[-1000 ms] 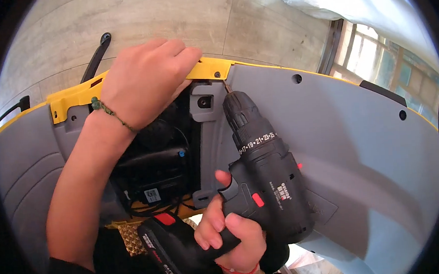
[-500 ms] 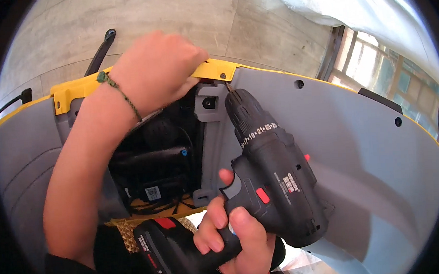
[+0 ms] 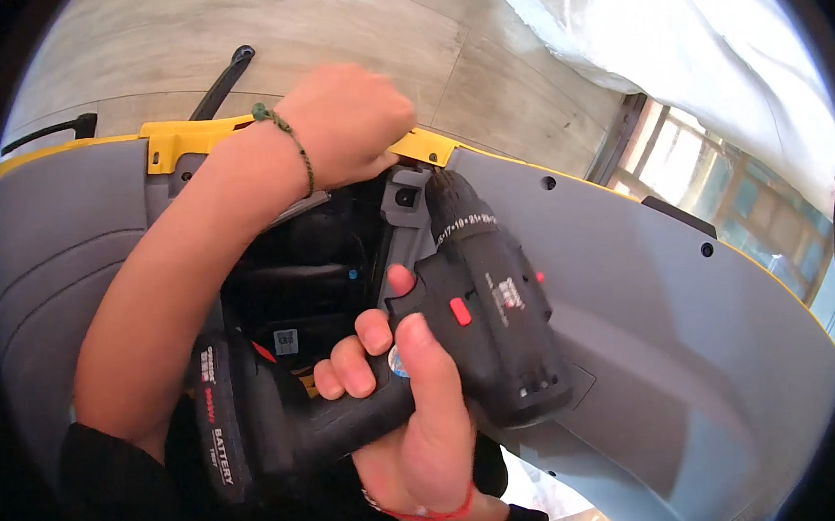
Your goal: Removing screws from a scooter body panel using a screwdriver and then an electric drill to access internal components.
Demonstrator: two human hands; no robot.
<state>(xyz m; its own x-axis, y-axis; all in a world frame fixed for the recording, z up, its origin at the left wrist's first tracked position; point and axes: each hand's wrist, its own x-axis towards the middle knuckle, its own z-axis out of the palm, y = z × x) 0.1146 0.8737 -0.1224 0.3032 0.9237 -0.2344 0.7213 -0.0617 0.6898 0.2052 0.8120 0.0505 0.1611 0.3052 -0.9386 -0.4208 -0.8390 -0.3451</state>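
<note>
My right hand (image 3: 423,381) is wrapped round the handle of a black cordless drill (image 3: 508,303), its index finger by the trigger. The drill's chuck points away from me, its front end close to a dark screw (image 3: 433,157) in a yellow strip (image 3: 431,144). Whether the bit touches the screw I cannot tell. My left hand (image 3: 348,124) is curled over this strip, just left of the chuck, with most fingers hidden. Below it opens a cavity with black parts (image 3: 293,289) inside, between grey panels (image 3: 624,289).
Further screw holes (image 3: 548,183) line the right panel near its yellow edge. Black bars (image 3: 223,83) stick out past the far edge over the wood-look floor (image 3: 352,40). A white translucent sheet (image 3: 669,45) and a framed glass panel (image 3: 712,173) lie at far right.
The drill and my right hand have swung left and upward in the picture, and the drill is more upright. The view has shifted slightly; my left hand stays at the yellow strip.
</note>
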